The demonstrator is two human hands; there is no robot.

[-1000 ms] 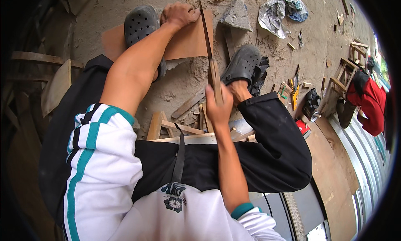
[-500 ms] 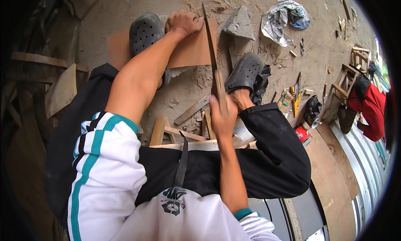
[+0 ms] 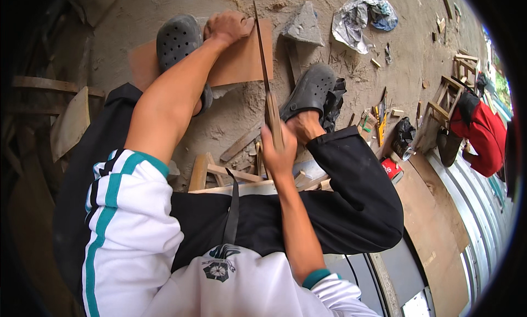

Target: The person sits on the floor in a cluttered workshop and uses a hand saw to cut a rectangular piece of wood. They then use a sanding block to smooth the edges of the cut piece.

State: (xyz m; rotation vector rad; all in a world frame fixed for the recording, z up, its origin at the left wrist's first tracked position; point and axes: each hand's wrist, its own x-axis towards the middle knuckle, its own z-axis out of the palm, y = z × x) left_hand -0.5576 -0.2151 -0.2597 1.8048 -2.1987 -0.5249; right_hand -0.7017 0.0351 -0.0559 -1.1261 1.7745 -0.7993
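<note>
My right hand [image 3: 279,152] is closed round the wooden handle of a handsaw [image 3: 265,64]. Its narrow dark blade points away from me and crosses the brown board [image 3: 241,56] near that board's right edge. My left hand [image 3: 228,27], fingers curled, grips the board's far edge just left of the blade. A dark clog on my left foot [image 3: 178,42] rests on the board's left part. My right foot, in a matching clog [image 3: 312,89], stands on the ground to the right of the saw. The fingertips of my left hand are partly hidden.
A grey concrete chunk [image 3: 303,25] and a crumpled silver sheet [image 3: 362,20] lie beyond my right foot. Wood offcuts [image 3: 236,174] are between my legs. Tools [image 3: 381,119] and a red can [image 3: 392,169] lie at the right, near a person in red [image 3: 480,136].
The whole view has shifted, so things sit slightly further left and higher. Against the board, the saw has drawn slightly toward me. Both hands keep their holds.
</note>
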